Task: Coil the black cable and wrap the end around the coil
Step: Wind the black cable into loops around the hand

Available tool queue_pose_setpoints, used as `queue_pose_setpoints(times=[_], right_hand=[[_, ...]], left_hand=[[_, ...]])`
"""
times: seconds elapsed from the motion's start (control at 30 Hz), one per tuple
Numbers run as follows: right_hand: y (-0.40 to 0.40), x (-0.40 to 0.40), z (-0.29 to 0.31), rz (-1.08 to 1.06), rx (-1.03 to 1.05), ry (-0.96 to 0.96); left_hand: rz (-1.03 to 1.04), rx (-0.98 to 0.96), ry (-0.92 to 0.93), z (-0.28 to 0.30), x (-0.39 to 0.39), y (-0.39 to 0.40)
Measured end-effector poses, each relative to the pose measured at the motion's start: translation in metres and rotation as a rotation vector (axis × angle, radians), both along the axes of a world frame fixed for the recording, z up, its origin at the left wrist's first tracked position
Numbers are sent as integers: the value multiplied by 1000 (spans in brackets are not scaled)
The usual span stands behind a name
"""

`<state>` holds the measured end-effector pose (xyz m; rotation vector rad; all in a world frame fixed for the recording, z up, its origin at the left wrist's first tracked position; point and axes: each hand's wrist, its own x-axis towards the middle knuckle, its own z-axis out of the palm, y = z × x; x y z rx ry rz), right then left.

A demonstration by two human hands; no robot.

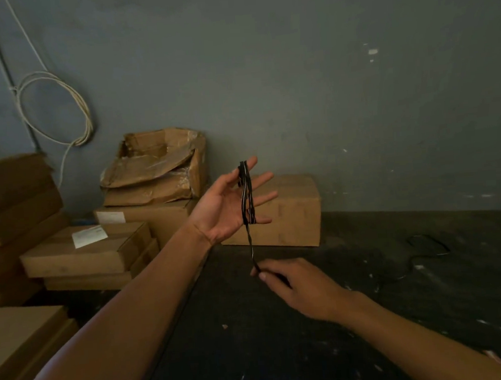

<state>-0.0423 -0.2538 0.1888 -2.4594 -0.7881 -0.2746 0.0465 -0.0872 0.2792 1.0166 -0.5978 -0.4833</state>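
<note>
The black cable (pixel 246 194) is looped in several turns around the spread fingers of my left hand (pixel 229 206), which is raised palm-up above the dark table. From the loops a strand (pixel 251 249) runs down to my right hand (pixel 297 287), which pinches it between thumb and fingers just above the tabletop. More of the black cable (pixel 416 252) trails in loose curves across the table to the right.
The dark, speckled table (pixel 313 348) fills the lower right. A cardboard box (pixel 292 213) sits behind my hands, and more boxes (pixel 84 249) are stacked at the left. A crumpled box (pixel 155 163) tops one stack. A white cable coil (pixel 56 108) hangs on the wall.
</note>
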Motion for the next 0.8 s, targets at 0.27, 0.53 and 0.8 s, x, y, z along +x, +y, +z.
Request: queue_pose_setpoints(times=[0.27, 0.53, 0.8], right_hand=[[-14, 0, 43, -92, -141, -148], [-33, 14, 92, -146, -252, -232], [-48, 35, 119, -165, -277, -337]], left_hand=[[82, 219, 59, -36, 10, 11], [-26, 425, 29, -61, 1, 9], [-151, 547, 46, -67, -20, -1]])
